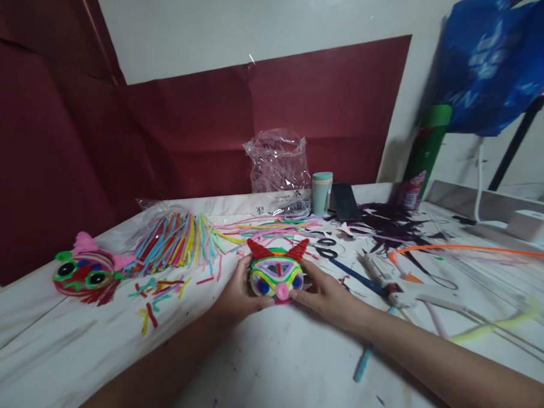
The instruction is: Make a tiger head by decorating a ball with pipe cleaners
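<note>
A small colourful pipe-cleaner animal head (275, 272) with red ears and a pink nose sits low over the white table (292, 361), held from both sides. My left hand (236, 292) wraps its left side with fingers curled round it. My right hand (322, 290) grips its right side, thumb near the pink nose. A second finished pipe-cleaner head (85, 273) with pink ears and green-ringed eyes lies at the far left of the table.
A bundle of coloured pipe cleaners (175, 239) lies behind the heads, with cut bits scattered about. Scissors (337, 260) and a white glue gun (392, 284) lie right of my hands. A clear plastic bag (279, 165), a teal cup (321, 192) and a phone (345, 201) stand at the back.
</note>
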A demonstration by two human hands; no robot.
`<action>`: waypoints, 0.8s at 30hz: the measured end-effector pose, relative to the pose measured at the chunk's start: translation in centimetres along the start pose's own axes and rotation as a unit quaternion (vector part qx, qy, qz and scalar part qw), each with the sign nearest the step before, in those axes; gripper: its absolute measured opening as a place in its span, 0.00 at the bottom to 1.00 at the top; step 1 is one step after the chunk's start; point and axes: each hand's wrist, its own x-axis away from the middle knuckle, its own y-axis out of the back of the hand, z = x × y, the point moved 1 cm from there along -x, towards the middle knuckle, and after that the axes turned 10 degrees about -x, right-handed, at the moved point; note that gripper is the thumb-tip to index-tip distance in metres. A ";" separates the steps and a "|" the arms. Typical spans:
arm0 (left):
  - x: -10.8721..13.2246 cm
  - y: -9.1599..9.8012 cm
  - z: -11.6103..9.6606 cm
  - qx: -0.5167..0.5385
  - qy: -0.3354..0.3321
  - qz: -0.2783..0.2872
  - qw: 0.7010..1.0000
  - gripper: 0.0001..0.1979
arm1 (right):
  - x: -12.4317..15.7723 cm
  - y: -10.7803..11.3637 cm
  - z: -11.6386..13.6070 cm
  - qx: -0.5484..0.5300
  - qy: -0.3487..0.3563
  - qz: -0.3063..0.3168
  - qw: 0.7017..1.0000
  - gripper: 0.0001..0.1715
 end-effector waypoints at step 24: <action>-0.2 0.8 0.0 -0.080 0.022 -0.089 0.993 0.30 | -0.5 0.4 -0.7 -0.006 0.006 -0.044 0.999 0.33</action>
